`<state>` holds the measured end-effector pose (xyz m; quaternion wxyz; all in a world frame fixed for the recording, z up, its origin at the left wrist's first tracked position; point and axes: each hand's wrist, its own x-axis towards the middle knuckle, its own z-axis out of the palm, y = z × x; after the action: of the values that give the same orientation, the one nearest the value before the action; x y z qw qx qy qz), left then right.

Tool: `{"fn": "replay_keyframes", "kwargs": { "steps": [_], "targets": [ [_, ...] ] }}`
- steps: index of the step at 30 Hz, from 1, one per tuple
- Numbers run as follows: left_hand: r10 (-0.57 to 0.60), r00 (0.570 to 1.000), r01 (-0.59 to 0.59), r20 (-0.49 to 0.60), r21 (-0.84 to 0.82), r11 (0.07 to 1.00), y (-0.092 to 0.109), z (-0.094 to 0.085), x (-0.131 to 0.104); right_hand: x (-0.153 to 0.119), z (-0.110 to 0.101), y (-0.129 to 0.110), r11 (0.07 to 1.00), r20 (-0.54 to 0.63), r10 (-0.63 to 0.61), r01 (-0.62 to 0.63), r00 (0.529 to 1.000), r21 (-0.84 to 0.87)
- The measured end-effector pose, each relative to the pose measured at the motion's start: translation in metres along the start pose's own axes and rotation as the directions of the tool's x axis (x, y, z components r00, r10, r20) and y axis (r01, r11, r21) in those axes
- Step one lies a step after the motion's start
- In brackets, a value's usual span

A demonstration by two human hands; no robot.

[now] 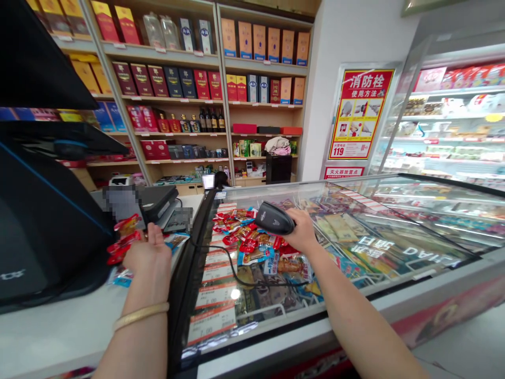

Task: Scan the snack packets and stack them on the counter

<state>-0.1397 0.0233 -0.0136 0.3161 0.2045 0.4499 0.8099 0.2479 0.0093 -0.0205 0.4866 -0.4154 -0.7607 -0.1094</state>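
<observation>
My right hand (302,230) is wrapped round a black barcode scanner (274,218), whose head points left above a pile of small red and blue snack packets (254,242). The pile lies on the glass top of a freezer. A larger clear snack pack (290,266) lies at the pile's near edge. Over the white counter to the left, my left hand (150,252) is turned palm up with its fingers stretched out. Red snack packets (123,245) are by its thumb side; whether it touches them I cannot tell. Blue packets (120,276) lie below them.
The scanner's black cable (232,268) loops over the freezer glass (252,326). A dark checkout terminal (43,226) fills the left side. A black box-like device (160,202) stands behind my left hand. Shelves of boxed bottles (169,84) line the back wall; a lit display fridge (453,126) stands right.
</observation>
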Motion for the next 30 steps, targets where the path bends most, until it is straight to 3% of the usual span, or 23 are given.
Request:
{"fn": "replay_keyframes", "kwargs": {
  "steps": [2, 3, 7, 11, 13, 15, 17, 19, 21, 23, 25, 30],
  "targets": [
    [0.003, 0.976, -0.02, -0.217, -0.073, 0.997, 0.003, -0.001, -0.003, 0.0, 0.0, 0.002, 1.0, -0.01, 0.015, -0.015, 1.0, -0.004],
    [-0.001, 0.963, -0.024, -0.268, -0.092, 0.995, 0.005, -0.001, -0.004, 0.0, 0.0, 0.003, 1.0, -0.011, 0.024, -0.024, 1.0, -0.011],
    [-0.036, 0.987, 0.015, -0.159, -0.129, 0.991, 0.009, 0.008, -0.015, 0.0, -0.003, 0.008, 0.997, -0.037, 0.059, -0.06, 0.998, -0.04],
    [-0.07, 0.992, 0.045, -0.105, -0.22, 0.974, 0.006, 0.034, -0.042, 0.001, -0.006, 0.012, 0.991, -0.096, 0.112, -0.118, 0.989, -0.059],
    [-0.024, 1.0, 0.025, 0.011, -0.097, 0.995, -0.002, 0.049, -0.059, 0.001, -0.006, 0.014, 0.989, -0.113, 0.131, -0.138, 0.985, -0.057],
    [0.045, 0.984, -0.067, 0.173, 0.129, 0.989, -0.015, 0.059, -0.073, 0.002, -0.006, 0.015, 0.989, -0.122, 0.135, -0.142, 0.983, -0.049],
    [0.113, 0.929, -0.256, 0.351, 0.394, 0.883, -0.029, 0.065, -0.081, 0.002, -0.006, 0.016, 0.989, -0.118, 0.134, -0.14, 0.984, -0.043],
    [0.139, 0.841, -0.471, 0.523, 0.58, 0.664, -0.043, 0.066, -0.084, 0.002, -0.005, 0.016, 0.988, -0.094, 0.14, -0.145, 0.986, -0.046],
    [0.102, 0.77, -0.605, 0.63, 0.671, 0.428, -0.054, 0.065, -0.083, 0.001, -0.005, 0.015, 0.986, -0.067, 0.153, -0.157, 0.986, -0.057],
    [0.035, 0.762, -0.634, 0.647, 0.734, 0.242, -0.061, 0.065, -0.082, 0.001, -0.004, 0.015, 0.984, -0.053, 0.163, -0.166, 0.985, -0.068],
    [-0.008, 0.785, -0.615, 0.619, 0.782, 0.102, -0.067, 0.065, -0.082, 0.0, -0.003, 0.015, 0.983, -0.05, 0.167, -0.171, 0.985, -0.073],
    [-0.04, 0.794, -0.607, 0.606, 0.792, -0.066, -0.073, 0.066, -0.085, 0.0, -0.001, 0.014, 0.986, -0.055, 0.153, -0.157, 0.987, -0.061]
  ]
}}
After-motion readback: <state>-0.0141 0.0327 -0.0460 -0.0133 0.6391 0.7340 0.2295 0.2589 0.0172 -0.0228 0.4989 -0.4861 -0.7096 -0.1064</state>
